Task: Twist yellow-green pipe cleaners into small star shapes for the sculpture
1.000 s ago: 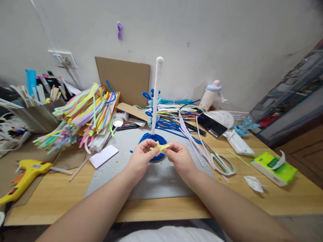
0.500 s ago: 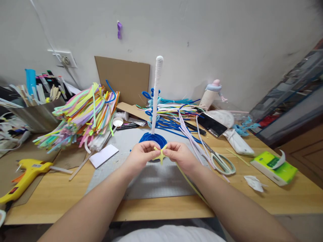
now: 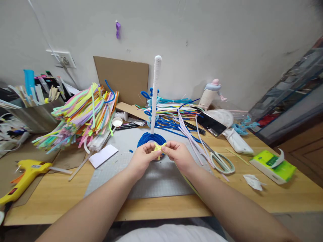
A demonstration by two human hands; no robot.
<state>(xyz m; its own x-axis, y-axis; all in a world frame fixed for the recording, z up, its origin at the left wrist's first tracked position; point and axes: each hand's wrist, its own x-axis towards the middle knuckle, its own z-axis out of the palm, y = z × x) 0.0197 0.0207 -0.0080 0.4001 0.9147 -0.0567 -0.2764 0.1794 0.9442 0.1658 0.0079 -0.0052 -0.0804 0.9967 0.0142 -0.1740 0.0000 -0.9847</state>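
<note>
Both hands pinch a small yellow pipe-cleaner piece (image 3: 159, 147) in front of a blue coiled base (image 3: 148, 136). My left hand (image 3: 144, 156) grips its left side between thumb and fingers; my right hand (image 3: 178, 155) grips its right side. A long yellow strand (image 3: 191, 185) trails below my right hand along the forearm. From the blue base a white fuzzy stem (image 3: 155, 90) rises upright, with blue and light-blue loops (image 3: 148, 95) beside and behind it. A grey cutting mat (image 3: 151, 186) lies beneath the hands.
Left are a yellow glue gun (image 3: 27, 174), a pipe-cleaner bundle (image 3: 85, 114) and a white card (image 3: 103, 156). Scissors (image 3: 222, 163), a black phone (image 3: 211, 123), a green pack (image 3: 274, 164) and crumpled tissue (image 3: 253, 182) lie to the right. Brown cardboard (image 3: 123, 79) leans against the wall.
The yellow piece has turned between my fingers, and its downward-pointing tip shows less. My hands remain close together. The whole view has shifted slightly.
</note>
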